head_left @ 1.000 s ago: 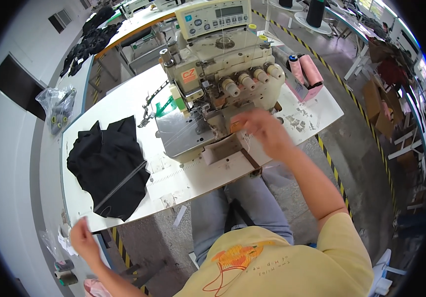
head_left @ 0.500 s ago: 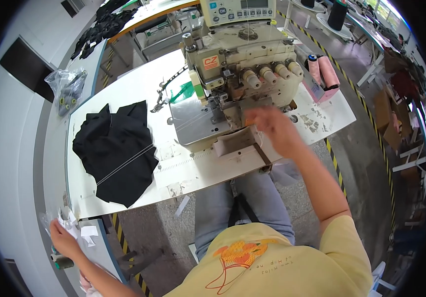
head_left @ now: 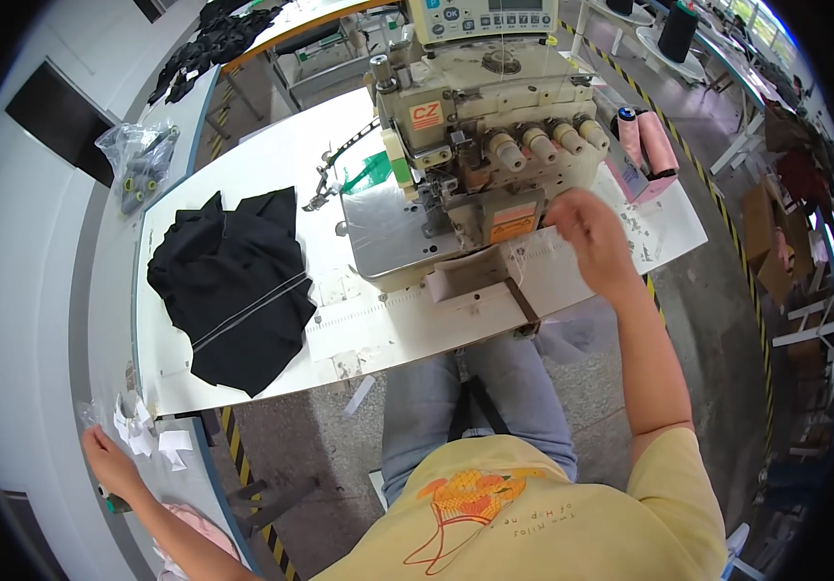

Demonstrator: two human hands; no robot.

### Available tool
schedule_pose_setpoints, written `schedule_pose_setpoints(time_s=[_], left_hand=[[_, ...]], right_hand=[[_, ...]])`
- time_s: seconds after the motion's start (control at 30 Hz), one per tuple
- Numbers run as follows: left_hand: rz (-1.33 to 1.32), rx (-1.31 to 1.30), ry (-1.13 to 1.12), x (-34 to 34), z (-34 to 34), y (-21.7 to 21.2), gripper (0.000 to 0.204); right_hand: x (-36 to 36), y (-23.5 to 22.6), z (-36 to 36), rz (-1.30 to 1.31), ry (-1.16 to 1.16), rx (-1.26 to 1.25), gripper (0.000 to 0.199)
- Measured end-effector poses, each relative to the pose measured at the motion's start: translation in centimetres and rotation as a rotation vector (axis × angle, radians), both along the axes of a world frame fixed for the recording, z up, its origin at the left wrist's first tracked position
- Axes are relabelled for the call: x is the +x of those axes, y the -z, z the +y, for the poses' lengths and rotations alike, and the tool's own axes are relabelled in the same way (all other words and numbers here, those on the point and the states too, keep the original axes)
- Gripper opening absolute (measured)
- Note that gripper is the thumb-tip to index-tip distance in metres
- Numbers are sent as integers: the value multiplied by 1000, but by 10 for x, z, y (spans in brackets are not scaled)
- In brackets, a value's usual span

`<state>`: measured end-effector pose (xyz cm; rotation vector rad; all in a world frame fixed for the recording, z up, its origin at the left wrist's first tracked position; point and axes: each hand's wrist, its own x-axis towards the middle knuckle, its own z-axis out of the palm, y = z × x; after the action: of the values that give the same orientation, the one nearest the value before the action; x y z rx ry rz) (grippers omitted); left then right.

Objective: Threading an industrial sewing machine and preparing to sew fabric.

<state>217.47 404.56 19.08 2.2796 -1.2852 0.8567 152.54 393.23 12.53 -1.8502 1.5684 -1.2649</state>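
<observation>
We see a beige sewing machine (head_left: pixel 475 145) with orange labels, black fabric (head_left: pixel 233 286) with a thin pale stripe on the white table (head_left: pixel 378 334), pink thread cones (head_left: pixel 651 145), white paper scraps (head_left: pixel 151 436), yellow shirt, grey trousers.

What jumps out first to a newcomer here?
The beige sewing machine at the middle of the white table, with the right hand at its front. A black garment lies at table left; the left hand reaches low left toward small white slips.

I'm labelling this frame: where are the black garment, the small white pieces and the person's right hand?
black garment (head_left: pixel 233 281), head view, middle of the fabric
small white pieces (head_left: pixel 151 438), head view, centre of the pile
right hand (head_left: pixel 586 232), head view, back of the hand
</observation>
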Motion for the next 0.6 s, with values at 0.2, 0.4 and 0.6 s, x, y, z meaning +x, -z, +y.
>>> schedule_pose_setpoints(time_s=[0.2,0.4,0.6], left_hand=[[185,70,-294,39,26,-12,27],[-39,89,-435,58,63,-19,29],[-95,49,-566,104,118,-33,29]], right_hand=[[6,-3,-7,-311,264,-140,20],[14,21,-10,-31,479,-355,12],[62,36,-18,95,281,-266,25]])
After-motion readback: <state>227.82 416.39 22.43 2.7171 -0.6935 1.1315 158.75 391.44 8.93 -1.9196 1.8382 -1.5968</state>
